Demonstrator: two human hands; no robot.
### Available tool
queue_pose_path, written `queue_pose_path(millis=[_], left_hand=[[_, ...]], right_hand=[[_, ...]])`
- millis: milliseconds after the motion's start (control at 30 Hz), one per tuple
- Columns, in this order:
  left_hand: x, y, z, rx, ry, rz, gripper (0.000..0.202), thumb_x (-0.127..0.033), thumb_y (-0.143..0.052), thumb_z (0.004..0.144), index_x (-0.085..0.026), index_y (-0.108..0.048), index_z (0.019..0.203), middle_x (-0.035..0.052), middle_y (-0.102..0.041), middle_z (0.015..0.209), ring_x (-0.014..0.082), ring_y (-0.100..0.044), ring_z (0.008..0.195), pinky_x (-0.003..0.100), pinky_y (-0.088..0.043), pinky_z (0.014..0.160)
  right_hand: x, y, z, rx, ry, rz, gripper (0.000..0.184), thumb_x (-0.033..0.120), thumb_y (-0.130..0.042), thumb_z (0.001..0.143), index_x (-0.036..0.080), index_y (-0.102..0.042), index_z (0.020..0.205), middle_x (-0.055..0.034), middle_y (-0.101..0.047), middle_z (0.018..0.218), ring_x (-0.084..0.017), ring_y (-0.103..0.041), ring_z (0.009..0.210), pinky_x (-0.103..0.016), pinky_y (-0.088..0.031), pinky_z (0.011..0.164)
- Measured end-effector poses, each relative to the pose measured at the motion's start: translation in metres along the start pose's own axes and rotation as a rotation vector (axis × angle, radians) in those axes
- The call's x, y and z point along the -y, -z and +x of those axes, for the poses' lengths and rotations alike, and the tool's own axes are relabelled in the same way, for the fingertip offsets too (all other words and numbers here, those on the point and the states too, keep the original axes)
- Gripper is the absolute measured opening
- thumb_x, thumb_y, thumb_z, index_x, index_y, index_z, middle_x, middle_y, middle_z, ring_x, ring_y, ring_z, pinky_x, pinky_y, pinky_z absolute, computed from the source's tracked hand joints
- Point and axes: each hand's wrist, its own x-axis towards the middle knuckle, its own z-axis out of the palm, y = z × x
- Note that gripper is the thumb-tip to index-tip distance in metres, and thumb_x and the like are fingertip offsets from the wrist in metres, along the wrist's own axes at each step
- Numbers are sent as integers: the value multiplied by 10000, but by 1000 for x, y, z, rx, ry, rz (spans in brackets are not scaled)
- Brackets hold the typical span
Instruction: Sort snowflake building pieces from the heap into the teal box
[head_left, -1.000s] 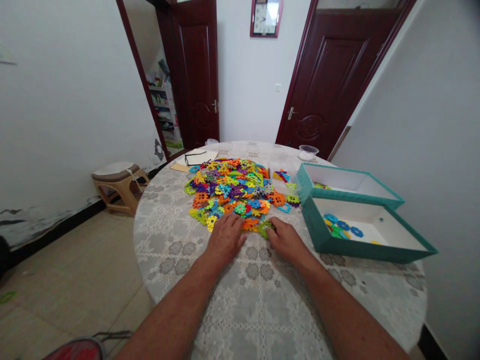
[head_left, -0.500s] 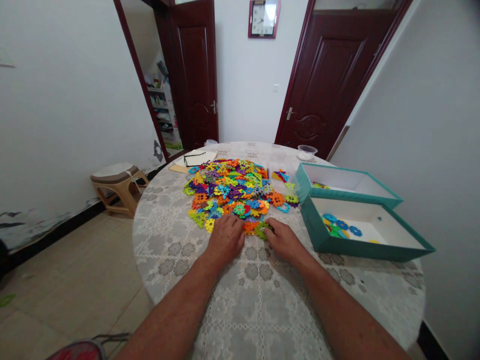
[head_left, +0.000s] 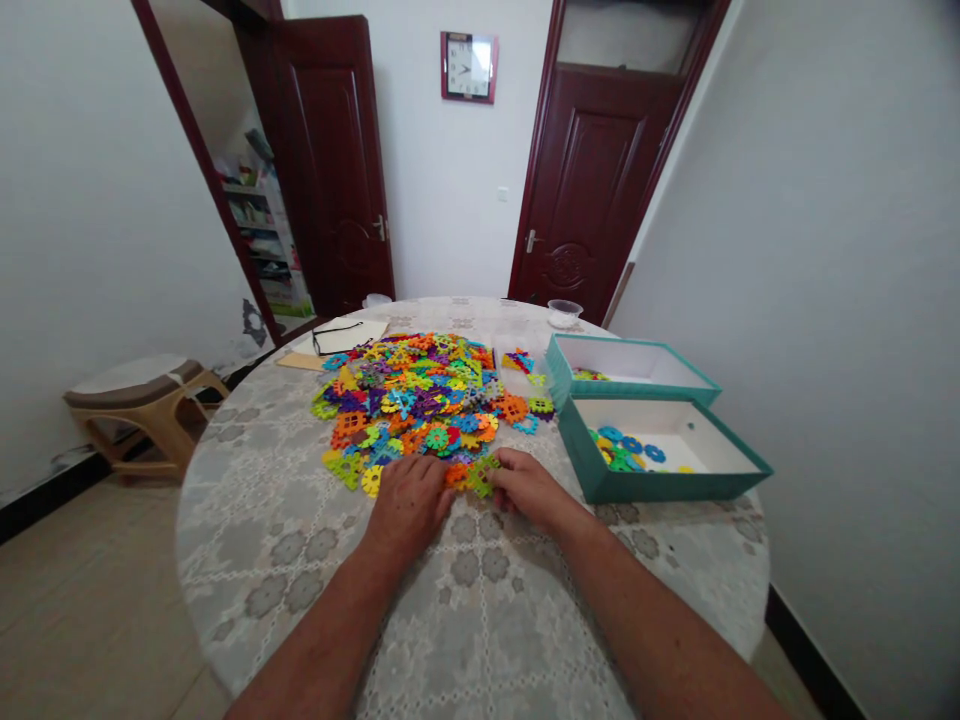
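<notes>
Your left hand (head_left: 409,500) is down at the near edge of the pile (head_left: 427,388), palm toward the tabletop (head_left: 300,600), fingers bent, with a yellow flower-shaped piece (head_left: 371,482) just to its left. Is it gripping anything? Can't tell; the knuckles hide the fingertips. Next along, an orange piece (head_left: 456,475) lies between your two hands. Then comes the lime-green piece (head_left: 482,474) at the front of the pile, and your right hand (head_left: 523,485) seems to have it by the right side, thumb and fingers pinched on it. Looks like you're at the step of handling one piece. The next move calls for a snug pinch and some clearance from that orange neighbour. Farther right, well apart from your hands, sits the teal box (head_left: 660,488), blue pieces (head_left: 655,453) lying inside, a second box (head_left: 622,357) just behind.
</notes>
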Motion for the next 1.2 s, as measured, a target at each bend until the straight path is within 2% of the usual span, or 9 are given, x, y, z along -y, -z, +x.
queue_pose_path(millis=[300,400,500,633,767,867,1033,1133,1200], left_hand=[[1,2,-1,0,14,11,96,-219,-568,950,-211,-662,968,104,-724,998,297,-631,1010,418,-428,876],[5,0,-2,-41,80,-66,166,-237,-505,983,-205,-666,1003,110,-732,986,291,-641,990,407,-442,847],[8,0,-4,-112,215,-241,206,-320,-473,1009,-209,-646,1025,98,-728,980,264,-651,957,376,-464,832],[9,9,-5,-78,419,-567,271,-446,-494,997,-218,-611,909,30,-693,845,210,-644,804,316,-465,720],[7,20,-2,-36,442,-874,340,-522,-504,984,-210,-632,940,10,-705,845,188,-656,729,299,-479,669],[4,23,-1,-8,436,-938,357,-541,-516,975,-209,-625,906,4,-714,835,162,-634,621,292,-470,624],[4,20,-1,33,411,-877,347,-539,-581,943,-216,-617,820,-38,-605,607,159,-573,544,280,-410,586],[3,18,-2,59,372,-828,258,-459,-637,915,-205,-662,881,-34,-621,634,164,-585,593,273,-394,603],[2,19,-4,86,338,-805,195,-379,-644,903,-193,-691,936,-25,-648,687,158,-578,609,268,-388,608]], right_hand=[[8,-13,-8,159,-3,310,258,355,-690,750,211,-640,958,-1,-681,824,-116,-602,595,-219,-405,481],[13,-14,-11,172,38,215,225,353,-655,792,211,-638,966,1,-678,797,-138,-617,615,-243,-443,515],[24,-5,-19,67,126,-36,154,343,-595,864,209,-625,934,11,-653,711,-156,-605,606,-274,-471,566],[52,26,-38,-154,261,-410,237,337,-560,939,215,-650,1121,1,-679,741,-182,-645,663,-297,-476,634],[83,73,-45,-295,309,-732,387,316,-565,946,229,-633,1317,-15,-710,793,-196,-655,682,-309,-457,659],[99,113,-31,-420,311,-907,377,295,-558,943,208,-657,1297,-51,-749,881,-202,-670,719,-319,-473,711],[105,174,11,-732,257,-1091,472,213,-507,934,122,-630,1381,-172,-759,1156,-283,-709,969,-399,-513,892],[98,184,21,-781,317,-1115,562,167,-484,909,50,-564,1453,-243,-683,1332,-333,-671,1152,-464,-502,1011],[90,173,17,-778,405,-1068,538,186,-501,909,60,-590,1424,-243,-649,1386,-335,-661,1177,-489,-490,1060]])
